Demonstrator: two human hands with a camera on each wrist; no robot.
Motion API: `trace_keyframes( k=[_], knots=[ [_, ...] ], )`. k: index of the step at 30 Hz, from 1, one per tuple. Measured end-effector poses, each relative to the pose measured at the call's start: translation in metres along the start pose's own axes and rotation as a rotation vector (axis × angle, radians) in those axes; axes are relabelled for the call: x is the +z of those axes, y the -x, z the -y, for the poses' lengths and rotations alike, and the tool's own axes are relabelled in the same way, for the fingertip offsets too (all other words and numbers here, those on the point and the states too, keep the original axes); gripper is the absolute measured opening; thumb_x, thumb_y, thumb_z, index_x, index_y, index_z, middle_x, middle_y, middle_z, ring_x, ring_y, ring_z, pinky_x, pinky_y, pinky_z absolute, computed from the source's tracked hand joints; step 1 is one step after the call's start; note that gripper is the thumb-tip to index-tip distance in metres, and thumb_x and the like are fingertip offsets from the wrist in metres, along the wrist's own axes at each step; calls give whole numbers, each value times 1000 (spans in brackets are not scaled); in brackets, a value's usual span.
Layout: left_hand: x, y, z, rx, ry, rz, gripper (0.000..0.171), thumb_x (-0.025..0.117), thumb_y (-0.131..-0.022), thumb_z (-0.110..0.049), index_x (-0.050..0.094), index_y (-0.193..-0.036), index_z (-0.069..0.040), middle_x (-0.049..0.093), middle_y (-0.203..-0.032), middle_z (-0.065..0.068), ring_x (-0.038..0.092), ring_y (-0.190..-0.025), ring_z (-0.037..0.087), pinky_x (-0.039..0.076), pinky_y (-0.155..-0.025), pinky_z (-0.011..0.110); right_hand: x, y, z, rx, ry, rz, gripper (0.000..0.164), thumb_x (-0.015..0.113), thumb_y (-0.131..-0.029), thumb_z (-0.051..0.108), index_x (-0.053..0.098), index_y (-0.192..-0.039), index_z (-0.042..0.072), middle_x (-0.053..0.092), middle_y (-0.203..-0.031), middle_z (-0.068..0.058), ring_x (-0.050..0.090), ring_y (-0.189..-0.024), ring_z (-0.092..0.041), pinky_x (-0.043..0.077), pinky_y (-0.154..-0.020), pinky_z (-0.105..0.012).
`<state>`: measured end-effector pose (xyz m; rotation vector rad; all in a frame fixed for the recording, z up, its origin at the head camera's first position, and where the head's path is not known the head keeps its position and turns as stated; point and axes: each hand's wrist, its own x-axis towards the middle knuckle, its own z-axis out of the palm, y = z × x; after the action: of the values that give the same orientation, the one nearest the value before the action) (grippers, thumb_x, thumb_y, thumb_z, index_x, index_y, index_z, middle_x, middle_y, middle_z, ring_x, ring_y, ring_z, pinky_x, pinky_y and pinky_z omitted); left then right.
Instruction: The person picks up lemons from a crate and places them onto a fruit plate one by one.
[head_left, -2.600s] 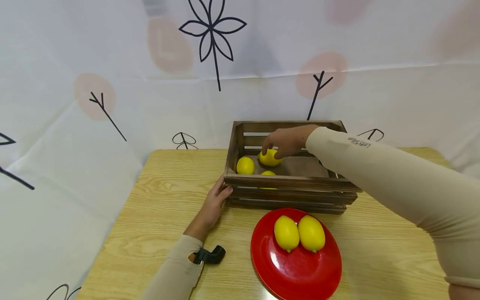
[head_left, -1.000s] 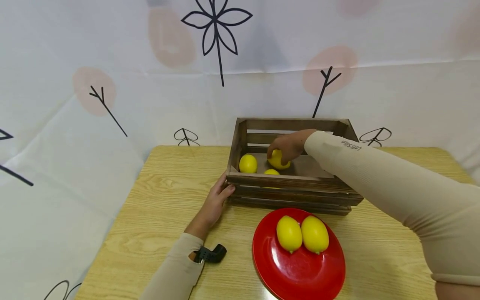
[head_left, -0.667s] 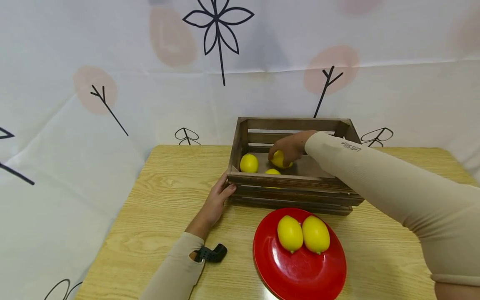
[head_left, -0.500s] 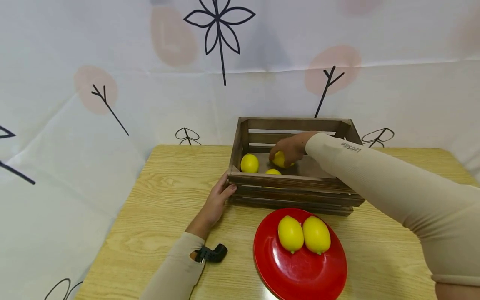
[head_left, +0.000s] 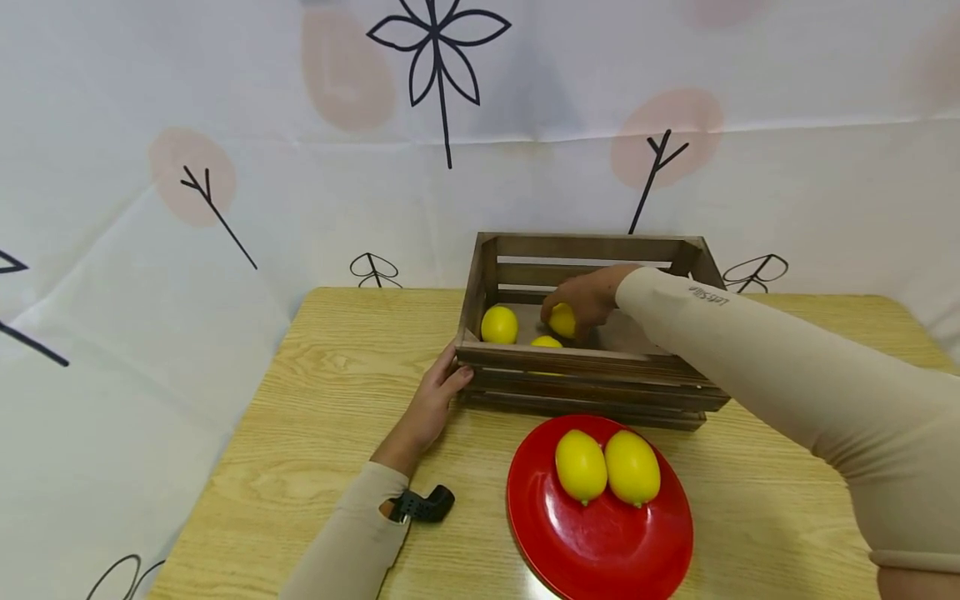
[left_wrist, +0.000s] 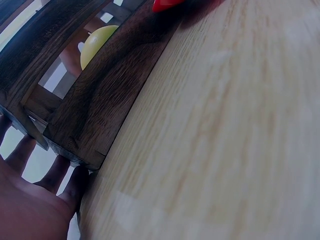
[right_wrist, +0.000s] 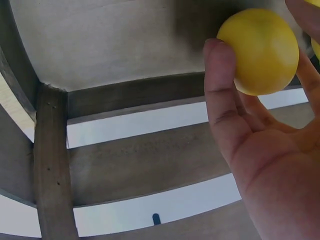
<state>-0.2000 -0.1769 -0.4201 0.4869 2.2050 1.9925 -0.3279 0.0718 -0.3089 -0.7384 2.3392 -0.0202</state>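
A slatted crate [head_left: 592, 362] of dark, grained wood stands on a pale wood-grain tabletop [head_left: 300, 467]. Inside are 3 smooth yellow lemons: the right hand [head_left: 591, 295] has its fingers curled round a middle lemon [head_left: 562, 320], a left lemon [head_left: 499, 325] lies beside it, and a front lemon [head_left: 546, 342] is partly hidden, its full shape unclear. The left hand [head_left: 426, 410], fingers spread apart, touches the crate's left end. A glossy, round red plate [head_left: 592, 554] holds 2 plated lemons [head_left: 633, 468].
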Motion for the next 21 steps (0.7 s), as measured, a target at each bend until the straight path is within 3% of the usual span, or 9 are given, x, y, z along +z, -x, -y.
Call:
trace_keyframes(
  k=[3,10,21],
  knots=[
    [1,1,-5,-16,7,-5,56,39,-97,-13,19,-148,-18,30,-147,14,36,-129,28,28,-107,43,-1,3,0,5,-10,-6,61,71,-78,13,46,-133,23,42,-125,-11,46,-96,-25,46,-66,-24],
    [1,2,-7,-17,0,1,55,40,-97,-16,19,-148,-21,28,-149,12,34,-132,27,26,-108,44,-6,9,-1,-21,-7,-22,61,72,-78,17,45,-133,22,43,-124,-11,46,-95,-24,46,-70,-27],
    [1,2,-8,-35,12,-8,56,41,-97,-16,20,-148,-19,31,-146,14,37,-129,29,29,-106,44,-18,29,3,-81,-57,-59,42,62,-86,19,47,-125,26,44,-118,-10,52,-89,-21,50,-72,-29]
  ],
)
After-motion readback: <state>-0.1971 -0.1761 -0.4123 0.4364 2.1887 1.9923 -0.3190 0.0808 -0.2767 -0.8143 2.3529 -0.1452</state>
